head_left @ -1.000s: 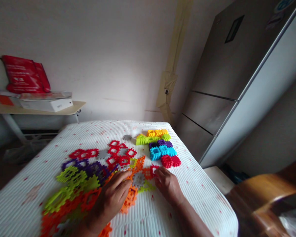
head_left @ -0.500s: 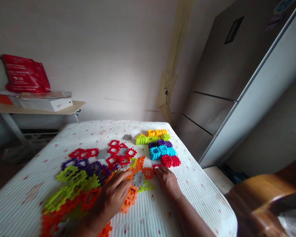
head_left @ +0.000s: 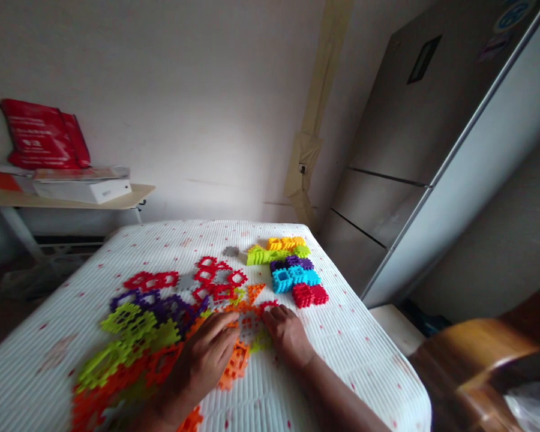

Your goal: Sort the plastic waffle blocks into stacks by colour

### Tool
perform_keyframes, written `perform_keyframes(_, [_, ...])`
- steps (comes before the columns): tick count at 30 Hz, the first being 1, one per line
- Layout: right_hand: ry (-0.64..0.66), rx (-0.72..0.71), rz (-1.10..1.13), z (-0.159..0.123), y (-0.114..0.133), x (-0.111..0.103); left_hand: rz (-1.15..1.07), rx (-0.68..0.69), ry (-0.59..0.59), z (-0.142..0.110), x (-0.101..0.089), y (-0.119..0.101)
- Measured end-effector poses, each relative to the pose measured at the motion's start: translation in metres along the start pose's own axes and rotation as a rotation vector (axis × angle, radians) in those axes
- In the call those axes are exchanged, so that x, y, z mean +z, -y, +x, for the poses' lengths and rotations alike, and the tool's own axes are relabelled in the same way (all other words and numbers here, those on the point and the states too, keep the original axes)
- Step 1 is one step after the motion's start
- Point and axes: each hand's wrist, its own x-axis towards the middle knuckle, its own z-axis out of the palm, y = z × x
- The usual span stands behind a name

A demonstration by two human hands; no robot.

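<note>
My left hand (head_left: 211, 347) lies low over the pile, palm down and fingers loosely bent, beside orange interlocking plastic building pieces (head_left: 234, 363). To its right, my right hand (head_left: 290, 337) rests on the cloth with its fingertips against the edge of the loose pieces. A red frame piece (head_left: 269, 306) sits at those fingertips. Between the hands lies a grey piece (head_left: 251, 330) with an orange window piece (head_left: 247, 322) overlapping it. A lime green piece (head_left: 260, 344) is partly covered by the right hand. An orange triangle piece (head_left: 255, 292) lies just beyond.
Sorted stacks stand at the back right: yellow (head_left: 285, 243), lime (head_left: 265, 257), purple (head_left: 292, 262), light blue (head_left: 294, 277) and red (head_left: 310, 295). Red frames (head_left: 152, 280), purple pieces (head_left: 162, 306) and lime pieces (head_left: 128, 327) spread leftward. A fridge (head_left: 382, 150) stands beyond the table's right edge.
My right hand has slid left toward my left hand. The red frame and the orange window piece have shifted left with it, and the window piece now overlaps the grey one. My left hand has barely moved.
</note>
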Motion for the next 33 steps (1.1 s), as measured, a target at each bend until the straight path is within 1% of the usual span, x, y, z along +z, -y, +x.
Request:
perform_keyframes(2, [-0.009, 0.022, -0.011, -0.001, -0.003, 0.001, -0.006, -0.005, 0.001, 0.001, -0.001, -0.001])
perform_keyframes(7, [-0.070, 0.131, -0.002, -0.007, -0.021, 0.004, -0.042, 0.002, -0.013, 0.006, -0.003, -0.003])
perform_keyframes(11, [-0.088, 0.165, 0.021, -0.007, -0.027, 0.007, -0.032, 0.005, -0.026, 0.010, -0.005, -0.004])
perform_keyframes(19, [-0.095, 0.187, 0.018, -0.004, -0.028, 0.009, -0.028, 0.004, -0.013, 0.008, -0.005, -0.004])
perform_keyframes(28, [-0.016, 0.233, 0.027, -0.004, -0.025, 0.001, -0.020, 0.004, 0.006, 0.008, -0.005, -0.003])
perform_keyframes(33, [-0.006, 0.237, 0.048, -0.004, -0.021, -0.004, -0.054, -0.040, 0.003, 0.009, -0.005, -0.006])
